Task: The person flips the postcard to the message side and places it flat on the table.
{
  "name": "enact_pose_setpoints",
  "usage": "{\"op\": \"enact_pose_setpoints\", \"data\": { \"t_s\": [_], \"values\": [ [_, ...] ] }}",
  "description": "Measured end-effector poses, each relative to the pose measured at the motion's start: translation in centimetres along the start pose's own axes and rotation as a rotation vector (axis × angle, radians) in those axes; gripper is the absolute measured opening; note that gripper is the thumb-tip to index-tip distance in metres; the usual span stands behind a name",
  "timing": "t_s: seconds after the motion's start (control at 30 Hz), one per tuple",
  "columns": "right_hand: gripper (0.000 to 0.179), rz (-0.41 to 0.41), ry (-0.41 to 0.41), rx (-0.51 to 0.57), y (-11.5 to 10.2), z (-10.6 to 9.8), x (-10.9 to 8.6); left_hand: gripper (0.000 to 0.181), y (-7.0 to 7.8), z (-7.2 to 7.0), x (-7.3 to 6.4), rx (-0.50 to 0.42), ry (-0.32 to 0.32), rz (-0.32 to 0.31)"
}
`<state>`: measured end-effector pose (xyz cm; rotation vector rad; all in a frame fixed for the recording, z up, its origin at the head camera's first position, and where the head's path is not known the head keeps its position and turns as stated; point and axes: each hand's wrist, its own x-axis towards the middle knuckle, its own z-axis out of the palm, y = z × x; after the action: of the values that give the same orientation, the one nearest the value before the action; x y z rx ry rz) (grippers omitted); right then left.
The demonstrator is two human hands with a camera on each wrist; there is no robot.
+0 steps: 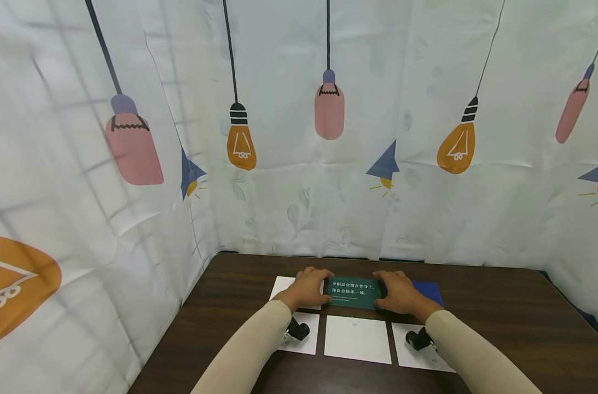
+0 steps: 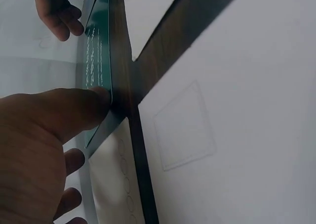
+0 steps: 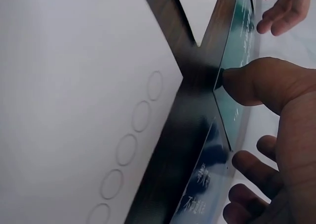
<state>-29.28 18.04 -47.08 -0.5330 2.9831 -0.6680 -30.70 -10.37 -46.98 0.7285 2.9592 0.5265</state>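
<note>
Left hand (image 1: 306, 288) and right hand (image 1: 403, 294) held the green card (image 1: 354, 294) between them.
Each gripped one end, thumb at a near corner. A blue card (image 1: 429, 291) lay right of the green card, a white card (image 1: 358, 340) on its near side. Positioning seemed underway; the next move likely called for an even release.

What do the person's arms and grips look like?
The left sleeve and right sleeve are long, plain and cream. A small black device shows at the left wrist, another at the right. The left grip and right grip wear no gloves.
</note>
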Motion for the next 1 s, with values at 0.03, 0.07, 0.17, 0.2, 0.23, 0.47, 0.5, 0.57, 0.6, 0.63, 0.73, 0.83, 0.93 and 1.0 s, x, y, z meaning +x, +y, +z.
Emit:
{"op": "enact_pose_setpoints", "data": {
  "t_s": [0.03,0.07,0.17,0.2,0.23,0.47,0.5,0.57,0.6,0.63,0.73,0.83,0.93,1.0],
  "values": [
    [0.076,0.0,-0.006,-0.001,0.0,0.0,0.1,0.06,0.1,0.0,0.0,0.0,-0.001,-0.001],
    [0.076,-0.003,-0.012,-0.003,0.1,-0.1,0.1,0.06,0.2,0.0,0.0,0.0,-0.004,-0.006],
    [0.079,-0.007,-0.032,-0.013,0.2,-0.2,0.2,0.061,0.4,-0.1,0.1,0.001,-0.012,-0.014],
    [0.08,-0.009,-0.041,-0.019,0.3,-0.2,0.3,0.061,0.5,-0.2,0.2,0.001,-0.014,-0.016],
    [0.081,-0.011,-0.049,-0.023,0.3,-0.3,0.3,0.061,0.6,-0.2,0.2,-0.001,-0.015,-0.019],
    [0.087,-0.009,-0.079,-0.052,0.4,-0.5,0.6,0.061,0.5,-0.2,0.3,0.004,-0.007,-0.023],
    [0.088,-0.01,-0.08,-0.059,0.4,-0.5,0.6,0.062,0.4,-0.2,0.3,0.004,-0.006,-0.021],
    [0.09,-0.025,-0.083,-0.075,0.3,-0.6,0.8,0.062,0.5,-0.2,0.2,0.003,-0.01,-0.019],
    [0.09,-0.029,-0.087,-0.085,0.3,-0.6,0.9,0.062,0.5,-0.2,0.2,0.0,-0.009,-0.016],
    [0.09,-0.034,-0.092,-0.092,0.2,-0.7,0.9,0.062,0.6,-0.2,0.1,-0.001,-0.007,-0.014],
    [0.093,-0.032,-0.117,-0.106,-0.1,-1.0,1.1,0.063,0.7,-0.3,0.0,-0.009,-0.01,-0.016],
    [0.094,-0.018,-0.146,-0.117,-0.4,-1.3,1.3,0.063,0.8,-0.3,0.0,-0.013,-0.01,-0.021],
    [0.095,0.0,-0.175,-0.119,-0.6,-1.5,1.5,0.063,0.8,-0.3,-0.1,-0.02,-0.011,-0.023],
    [0.095,0.007,-0.19,-0.124,-0.7,-1.6,1.7,0.064,0.8,-0.4,-0.1,-0.021,-0.011,-0.023]
  ]
}}
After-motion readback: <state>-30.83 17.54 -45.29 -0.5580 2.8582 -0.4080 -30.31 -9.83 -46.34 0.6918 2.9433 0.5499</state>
